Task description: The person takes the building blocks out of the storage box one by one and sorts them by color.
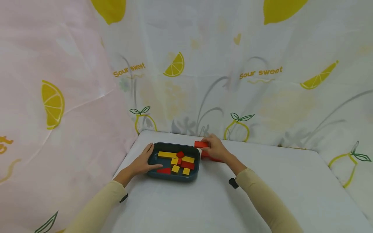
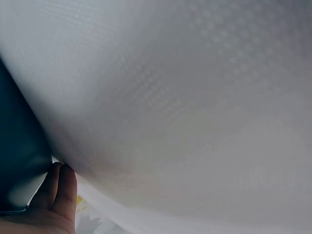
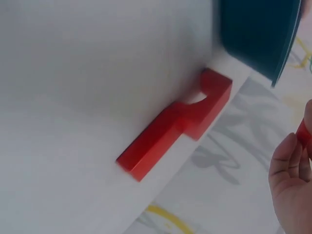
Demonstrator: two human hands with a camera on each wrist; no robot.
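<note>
Fingers and thumb of the right hand (image 1: 215,147) are drawn in to pinch a red block (image 1: 199,144) at the far right corner of a dark blue tray (image 1: 175,177). The left hand (image 1: 142,162) holds its fingers nearly straight and spread against the tray's left end, its thumb reaching over the rim. Inside lie yellow blocks (image 1: 167,155) and smaller red blocks (image 1: 187,165), mostly toward the right. Just beside the tray, red pieces (image 3: 153,141), one curve-notched, rest on the white table (image 1: 227,210), before a lemon-printed cloth (image 1: 204,42)
</note>
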